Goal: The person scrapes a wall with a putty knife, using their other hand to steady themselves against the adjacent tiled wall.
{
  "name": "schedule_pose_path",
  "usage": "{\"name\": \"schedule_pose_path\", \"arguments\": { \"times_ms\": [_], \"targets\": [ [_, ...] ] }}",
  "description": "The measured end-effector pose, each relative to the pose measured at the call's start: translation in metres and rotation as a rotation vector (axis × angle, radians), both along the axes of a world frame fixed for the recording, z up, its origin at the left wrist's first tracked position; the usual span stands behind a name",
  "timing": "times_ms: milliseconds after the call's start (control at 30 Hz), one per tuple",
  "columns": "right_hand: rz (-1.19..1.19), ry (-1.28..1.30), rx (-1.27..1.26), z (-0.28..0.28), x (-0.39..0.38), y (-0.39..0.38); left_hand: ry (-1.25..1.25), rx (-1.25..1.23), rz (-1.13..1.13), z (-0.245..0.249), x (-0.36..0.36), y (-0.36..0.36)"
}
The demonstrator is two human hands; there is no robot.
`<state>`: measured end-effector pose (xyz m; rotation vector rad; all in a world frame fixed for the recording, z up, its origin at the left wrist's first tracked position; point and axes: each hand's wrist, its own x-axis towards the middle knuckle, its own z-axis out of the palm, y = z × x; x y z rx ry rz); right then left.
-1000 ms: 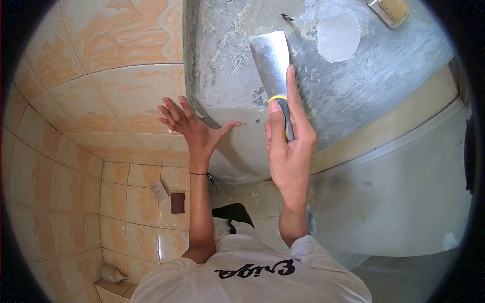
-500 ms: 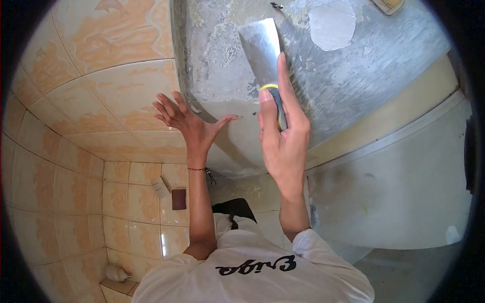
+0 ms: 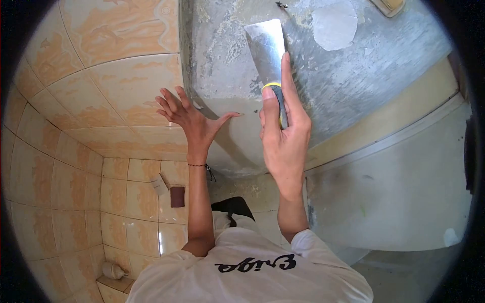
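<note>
In my right hand (image 3: 288, 136) is a putty knife (image 3: 269, 53) with a wide metal blade and a grey-and-yellow handle. My thumb lies along its handle and my index finger stretches up beside the blade. Behind the blade is a rough grey wall (image 3: 222, 60) with worn, patchy plaster, and a pale round patch (image 3: 334, 25) shows to the right of the blade. My left hand (image 3: 189, 118) holds nothing; its fingers are spread, near the edge where the tiles meet the grey wall.
Orange-and-cream tiles (image 3: 116, 81) cover the left side. A dark red square piece (image 3: 177, 197) and a small grey card-like piece (image 3: 158, 184) lie on the tiles below. A tan-edged object (image 3: 389, 6) sits at the top right, and a whitish container (image 3: 113, 271) at the lower left.
The view has shifted slightly, so the wall and tiles sit a little differently. Both hands keep nearly the same pose, the right still gripping the putty knife.
</note>
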<state>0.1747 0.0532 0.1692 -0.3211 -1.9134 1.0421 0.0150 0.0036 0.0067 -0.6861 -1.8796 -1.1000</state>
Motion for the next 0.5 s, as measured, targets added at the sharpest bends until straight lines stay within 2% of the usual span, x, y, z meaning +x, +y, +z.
{"name": "schedule_pose_path", "arguments": {
  "times_ms": [100,167,500],
  "targets": [
    [-0.016,-0.041,0.112,-0.0022,-0.0010,0.0108,0.004,0.002,0.005,0.0035,-0.0045,0.0018],
    [0.021,0.025,0.076,-0.0036,-0.0048,0.0069,0.011,-0.006,0.000,0.0022,-0.0024,0.0003],
    [0.011,0.044,0.003,-0.0098,-0.0038,0.0035,-0.006,-0.021,-0.005,0.0007,0.0008,-0.0025]
  ]
}}
